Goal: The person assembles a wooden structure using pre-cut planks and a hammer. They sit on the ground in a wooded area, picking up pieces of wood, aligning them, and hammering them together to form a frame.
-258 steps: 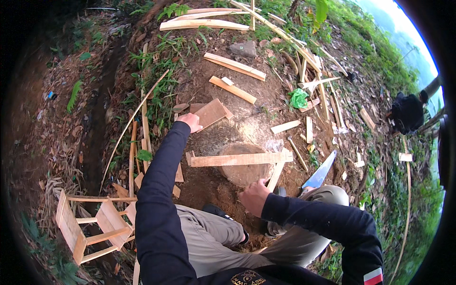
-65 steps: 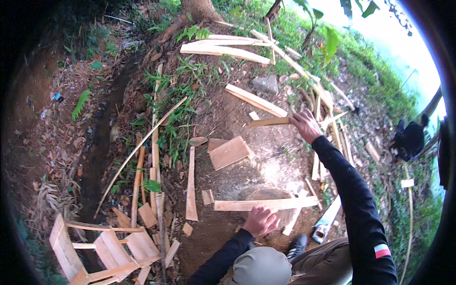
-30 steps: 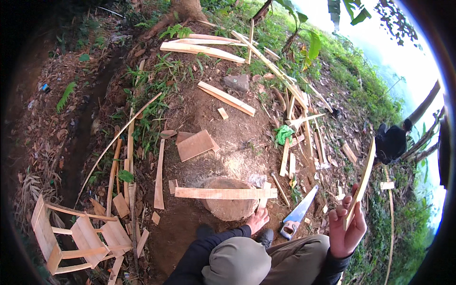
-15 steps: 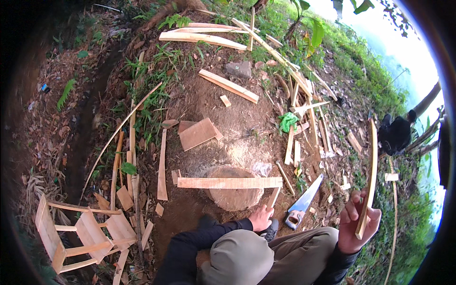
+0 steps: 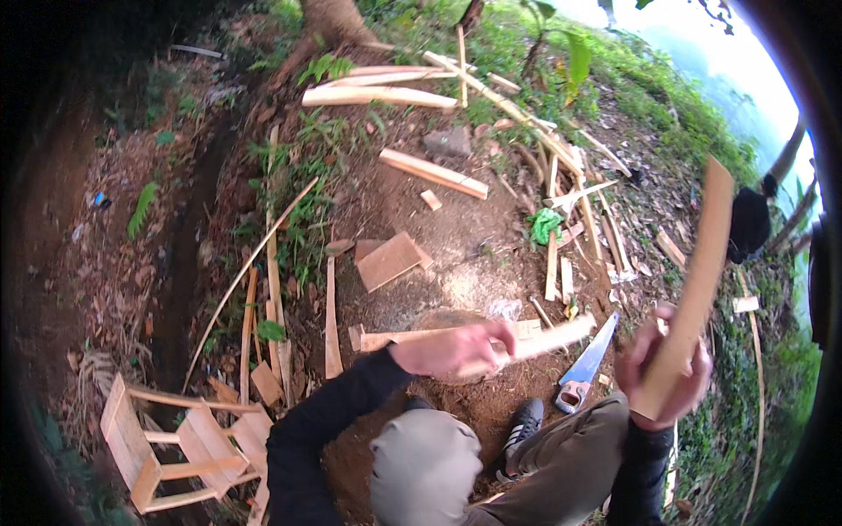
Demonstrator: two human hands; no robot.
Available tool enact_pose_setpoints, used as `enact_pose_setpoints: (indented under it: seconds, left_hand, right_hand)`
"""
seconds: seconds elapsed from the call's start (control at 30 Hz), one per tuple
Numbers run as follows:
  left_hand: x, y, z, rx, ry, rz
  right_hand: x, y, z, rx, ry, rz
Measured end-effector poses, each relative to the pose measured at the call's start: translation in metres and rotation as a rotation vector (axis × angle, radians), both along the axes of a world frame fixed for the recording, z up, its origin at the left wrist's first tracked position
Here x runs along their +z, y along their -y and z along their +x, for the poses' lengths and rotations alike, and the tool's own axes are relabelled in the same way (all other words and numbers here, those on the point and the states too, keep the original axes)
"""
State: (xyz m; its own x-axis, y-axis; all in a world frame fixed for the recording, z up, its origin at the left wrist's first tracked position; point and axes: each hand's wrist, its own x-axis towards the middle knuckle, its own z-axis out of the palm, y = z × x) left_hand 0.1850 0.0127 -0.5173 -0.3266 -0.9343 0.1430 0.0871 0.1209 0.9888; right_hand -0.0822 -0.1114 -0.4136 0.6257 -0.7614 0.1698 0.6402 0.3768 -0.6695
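My right hand (image 5: pixel 695 383) grips a long, slightly curved wooden board (image 5: pixel 693 280), holding it upright at the right. My left hand (image 5: pixel 452 349), smeared by motion, is closed on a pale wooden strip (image 5: pixel 554 340) above the tree stump (image 5: pixel 434 319). The strip points off to the right. Beneath it a wooden plank (image 5: pixel 386 339) lies across the stump, partly covered by my hand and the strip. Right of the stump, a handsaw (image 5: pixel 586 366) rests on the ground beside my shoe (image 5: pixel 524 428), its handle toward me.
A wooden frame with crosspieces (image 5: pixel 175 447) stands at the lower left. Brown board pieces (image 5: pixel 390 263) lie beyond the stump. Several planks (image 5: pixel 377 95) and a wood heap (image 5: pixel 570 188) with a green plastic bag (image 5: pixel 545 225) are farther off. A dark figure or bundle (image 5: pixel 748 226) shows at right.
My left hand has risen from beside my shoe to above the stump, bringing the strip. The board in my right hand has turned its broad face toward me. The view has shifted slightly.
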Motion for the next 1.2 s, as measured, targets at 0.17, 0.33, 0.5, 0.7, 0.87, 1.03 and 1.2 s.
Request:
enact_pose_setpoints:
  seconds: [0.17,0.33,0.5,0.7,0.87,1.03,1.2]
  left_hand:
    - [0.134,-0.001,0.033,0.724,0.293,-0.258]
    - [0.166,0.029,0.006,1.000,0.315,-0.669]
    - [0.133,0.009,-0.012,1.034,0.513,-0.690]
    - [0.128,0.019,-0.008,1.005,0.605,-0.677]
    - [0.128,0.023,-0.012,0.931,0.687,-0.687]
    - [0.125,0.033,-0.017,0.876,0.717,-0.689]
    - [0.131,0.034,-0.019,0.883,0.747,-0.728]
  right_hand:
    - [0.041,0.011,0.060,0.176,-0.212,-0.256]
    - [0.058,0.028,0.133,0.099,-0.246,-0.435]
    - [0.012,0.012,0.161,0.348,-0.225,-0.450]
    - [0.004,0.031,0.160,0.704,0.025,-0.312]
    - [-0.002,0.040,0.148,0.717,0.088,-0.290]
    - [-0.011,0.054,0.140,0.705,0.078,-0.246]
    - [-0.017,0.057,0.143,0.723,0.108,-0.182]
